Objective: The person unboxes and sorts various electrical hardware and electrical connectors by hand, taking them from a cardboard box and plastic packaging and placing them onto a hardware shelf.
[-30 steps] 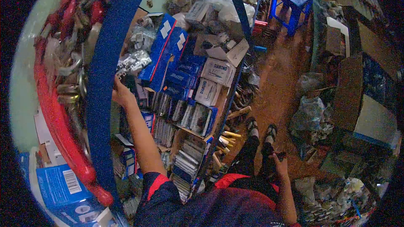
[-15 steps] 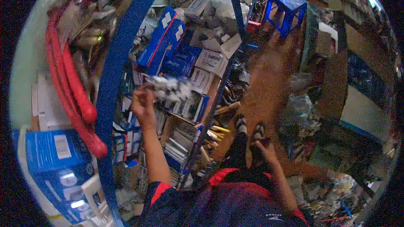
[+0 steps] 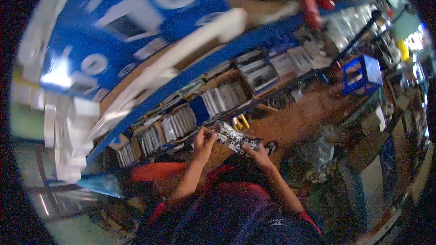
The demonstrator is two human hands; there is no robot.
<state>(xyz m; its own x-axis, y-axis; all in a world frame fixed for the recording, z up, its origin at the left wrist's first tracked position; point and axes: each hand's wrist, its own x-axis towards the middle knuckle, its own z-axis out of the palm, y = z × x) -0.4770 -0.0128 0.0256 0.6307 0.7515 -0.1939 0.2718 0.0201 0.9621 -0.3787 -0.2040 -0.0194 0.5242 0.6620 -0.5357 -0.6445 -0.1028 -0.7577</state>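
My left hand (image 3: pixel 205 143) is closed at the left end of a flat bundle of small white square pieces with dark centres (image 3: pixel 232 138). At its right end, my right hand (image 3: pixel 259 154) pinches the same bundle, thumb on top. The bundle is level in front of my waist, over the floor beside the shelf. What kind of parts these are is too small and blurred to tell; some shine like clear plastic wrap.
Along the left runs a shelf with open cartons of upright packets (image 3: pixel 179 122). A large blue printed box (image 3: pixel 131 41) stands above it. A blue plastic stool (image 3: pixel 363 75) is on the brown floor (image 3: pixel 290 124). Clear plastic bags (image 3: pixel 324 147) lie to the right.
My left hand has brought the white bundle from above the shelf boxes to my waist. My right hand has come up from beside my leg and taken hold of it. The view has swung left.
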